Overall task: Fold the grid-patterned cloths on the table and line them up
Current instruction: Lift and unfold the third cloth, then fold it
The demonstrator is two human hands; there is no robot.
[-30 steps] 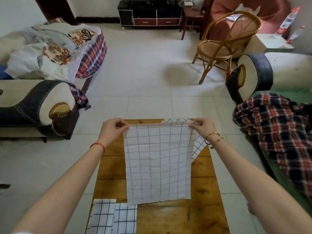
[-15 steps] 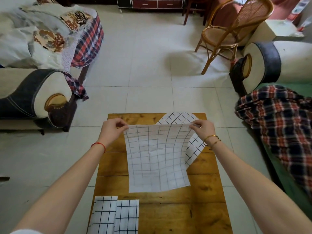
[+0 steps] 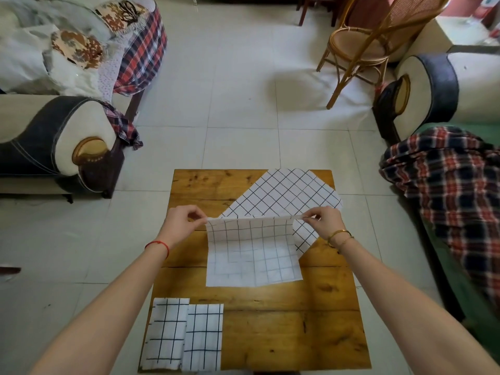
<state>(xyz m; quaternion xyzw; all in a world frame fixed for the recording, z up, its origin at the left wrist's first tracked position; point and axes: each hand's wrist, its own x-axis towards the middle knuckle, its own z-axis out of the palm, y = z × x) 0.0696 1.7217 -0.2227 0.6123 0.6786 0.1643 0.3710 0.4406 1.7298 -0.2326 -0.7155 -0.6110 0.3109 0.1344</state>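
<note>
**Mid-table: grid cloth held by both top corners**

Over the wooden table [image 3: 189,185] I've got the white grid cloth [image 3: 253,259], thin dark lines, lower part lying flat. L hand [image 3: 180,223] & R hand [image 3: 324,221] each pinch a top corner. Two folded cloths [image 3: 184,338] sit side by side near-left, apparently touching. Another unfolded cloth [image 3: 281,194] lies diagonal behind.

A home living room: tiled floor [image 3: 243,104], upholstered sofas [image 3: 40,136], a rattan chair [image 3: 359,41], plaid blankets [image 3: 454,185].
</note>
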